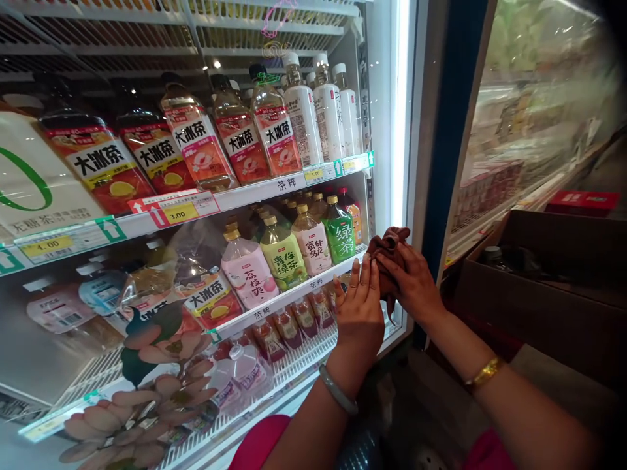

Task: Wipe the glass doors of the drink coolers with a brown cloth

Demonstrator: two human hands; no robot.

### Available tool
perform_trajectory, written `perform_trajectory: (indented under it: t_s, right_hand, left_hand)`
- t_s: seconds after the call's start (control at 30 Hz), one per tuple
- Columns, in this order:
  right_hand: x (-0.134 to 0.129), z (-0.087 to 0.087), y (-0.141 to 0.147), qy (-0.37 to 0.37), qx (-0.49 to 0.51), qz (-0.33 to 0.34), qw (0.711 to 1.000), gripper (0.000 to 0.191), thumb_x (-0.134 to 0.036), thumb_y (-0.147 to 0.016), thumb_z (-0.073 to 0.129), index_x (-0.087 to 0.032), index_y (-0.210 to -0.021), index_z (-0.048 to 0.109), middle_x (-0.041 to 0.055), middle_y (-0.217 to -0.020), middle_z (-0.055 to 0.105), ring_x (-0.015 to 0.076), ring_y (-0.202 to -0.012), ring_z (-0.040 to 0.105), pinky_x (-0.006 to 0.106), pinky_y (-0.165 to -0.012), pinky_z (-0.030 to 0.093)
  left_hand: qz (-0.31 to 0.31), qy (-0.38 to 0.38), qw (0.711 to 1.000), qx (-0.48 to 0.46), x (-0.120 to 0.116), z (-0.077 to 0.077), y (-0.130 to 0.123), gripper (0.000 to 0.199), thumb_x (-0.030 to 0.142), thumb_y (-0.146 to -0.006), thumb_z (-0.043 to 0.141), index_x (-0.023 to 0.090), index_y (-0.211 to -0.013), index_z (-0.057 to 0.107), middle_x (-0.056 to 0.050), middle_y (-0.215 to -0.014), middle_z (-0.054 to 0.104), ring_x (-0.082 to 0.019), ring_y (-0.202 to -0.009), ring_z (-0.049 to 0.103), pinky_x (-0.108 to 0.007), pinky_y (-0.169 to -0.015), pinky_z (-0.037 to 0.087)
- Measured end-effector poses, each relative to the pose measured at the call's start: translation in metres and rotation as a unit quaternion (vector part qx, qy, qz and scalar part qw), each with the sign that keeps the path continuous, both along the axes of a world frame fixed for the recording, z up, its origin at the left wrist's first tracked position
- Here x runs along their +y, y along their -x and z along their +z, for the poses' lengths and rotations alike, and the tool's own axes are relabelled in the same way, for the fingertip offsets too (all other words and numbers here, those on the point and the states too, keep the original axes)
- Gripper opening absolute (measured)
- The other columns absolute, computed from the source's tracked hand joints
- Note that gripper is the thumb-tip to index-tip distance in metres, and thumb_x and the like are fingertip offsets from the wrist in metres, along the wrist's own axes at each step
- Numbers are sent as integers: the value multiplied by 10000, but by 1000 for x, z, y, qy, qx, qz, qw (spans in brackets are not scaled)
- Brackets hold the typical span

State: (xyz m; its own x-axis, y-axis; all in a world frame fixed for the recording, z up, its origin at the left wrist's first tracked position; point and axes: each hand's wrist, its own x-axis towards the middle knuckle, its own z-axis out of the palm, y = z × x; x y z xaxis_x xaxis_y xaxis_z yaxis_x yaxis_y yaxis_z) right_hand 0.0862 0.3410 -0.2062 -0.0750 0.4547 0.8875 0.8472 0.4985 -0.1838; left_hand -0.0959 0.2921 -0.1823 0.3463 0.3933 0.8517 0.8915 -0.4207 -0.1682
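My right hand [415, 282] is closed around a crumpled brown cloth [386, 247] at the right edge of a lit drinks cooler. One end of the cloth hangs below the fingers. Beside it, my left hand [360, 320] lies flat with its fingers stretched out, fingertips by the cloth. Whether it touches the cloth or only the glass, I cannot tell. A grey bangle [337, 390] is on the left wrist, a gold bracelet [484, 372] on the right. Just left of the hands stands a green tea bottle [339, 228] on the middle shelf.
Flower decals [161, 391] mark the cooler's glass front. Behind it, the upper shelf holds iced tea bottles [240, 140] and white bottles [321, 108]; small bottles [289, 326] stand lower down. At right are a dark box [539, 294] and another display case [529, 130].
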Motion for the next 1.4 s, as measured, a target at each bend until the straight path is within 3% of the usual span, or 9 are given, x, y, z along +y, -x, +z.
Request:
perform_trajectory:
  t_s: [0.1, 0.33, 0.53, 0.7, 0.83, 0.97, 1.17, 1.3, 1.4]
  right_hand:
    - [1, 0, 1, -6, 36, -37, 999, 558, -277, -971, 633, -386, -1513, 560, 61, -1688, 390, 352, -1591, 328, 667, -1293, 310]
    - [-6, -17, 61, -29, 61, -21, 998, 826, -267, -982, 563, -304, -1700, 157, 119, -1802, -16, 392, -1667, 19, 714, -1277, 287]
    - [21, -1, 38, -21, 172, -34, 984, 537, -289, -1014, 492, -345, -1548, 492, 61, -1776, 167, 341, -1665, 107, 686, -1309, 220]
    - [16, -27, 58, -7, 265, -71, 962, 643, -296, -1026, 396, -254, -1659, 291, 213, -1739, 117, 425, -1650, 83, 844, -1206, 212]
    - [1, -19, 81, -8, 212, -25, 977, 592, -304, -1022, 458, -282, -1611, 403, 158, -1742, 198, 374, -1657, 125, 720, -1272, 264]
    - [9, -5, 53, -2, 210, -2, 978, 520, -317, -986, 543, -314, -1506, 543, 99, -1729, 270, 340, -1643, 209, 663, -1303, 249]
    - [-2, -28, 73, 28, 330, -31, 943, 687, -258, -977, 487, -297, -1645, 329, 176, -1738, 154, 386, -1651, 145, 762, -1272, 206]
    - [-26, -13, 113, 31, 276, 49, 959, 638, -279, -997, 518, -323, -1621, 389, 126, -1756, 177, 359, -1647, 195, 665, -1301, 271]
    - [-21, 3, 103, -2, 203, 79, 976, 601, -300, -1014, 513, -350, -1604, 412, 93, -1764, 190, 360, -1657, 154, 712, -1302, 194]
  left_hand:
    - [4, 4, 1000, -1, -1, 1, 2, 626, 162, -1002, 476, 158, -1625, 416, -49, -1677, 410, -202, -1657, 167, -528, -1350, -106]
    - [-3, -36, 999, -11, 7, -1, 5, 602, 183, -1033, 456, 147, -1631, 402, -69, -1649, 459, -186, -1659, 117, -505, -1357, -98]
    - [1, -5, 1000, -22, 2, 8, 13, 657, 158, -997, 464, 159, -1647, 372, -89, -1652, 454, -209, -1633, 259, -498, -1350, -107]
    - [15, -25, 1000, 4, 2, -4, 18, 647, 130, -1007, 453, 144, -1647, 355, -77, -1651, 452, -194, -1643, 207, -505, -1354, -98]
    - [21, -50, 998, 7, 7, -18, 14, 625, 168, -1020, 484, 123, -1634, 379, -113, -1628, 476, -202, -1640, 206, -516, -1355, -76]
    - [20, -43, 999, 2, 4, -22, 15, 608, 196, -1015, 481, 127, -1616, 422, -116, -1636, 458, -214, -1634, 241, -539, -1352, -71]
    - [45, -39, 997, 52, -7, -25, 32, 618, 147, -998, 476, 117, -1613, 422, -82, -1678, 385, -197, -1645, 189, -481, -1364, -43]
    - [67, -54, 996, 26, -10, -21, 42, 592, 206, -1015, 505, 120, -1599, 454, -114, -1645, 446, -220, -1648, 175, -533, -1354, -62]
    - [80, -64, 995, 7, -13, -13, 52, 611, 205, -1009, 488, 124, -1612, 434, -112, -1634, 464, -215, -1649, 183, -530, -1354, -76]
